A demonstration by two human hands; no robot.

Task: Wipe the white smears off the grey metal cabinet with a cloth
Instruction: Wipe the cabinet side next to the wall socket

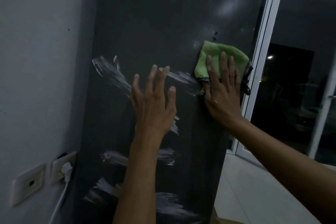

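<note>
Two hands: right hand point(222, 89) fingers flat on cloth point(216, 60) near cabinet point(145, 23) edge, left hand point(154, 107) fingers spread.

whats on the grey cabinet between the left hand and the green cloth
In the head view, a white smear streaks the grey metal cabinet from the left hand fingertips to the green cloth under the right hand.

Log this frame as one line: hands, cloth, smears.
right hand flat on green cloth, pressing it to cabinet | left hand open, empty, near panel | white smears remain mid and low | wipe not finished
</note>
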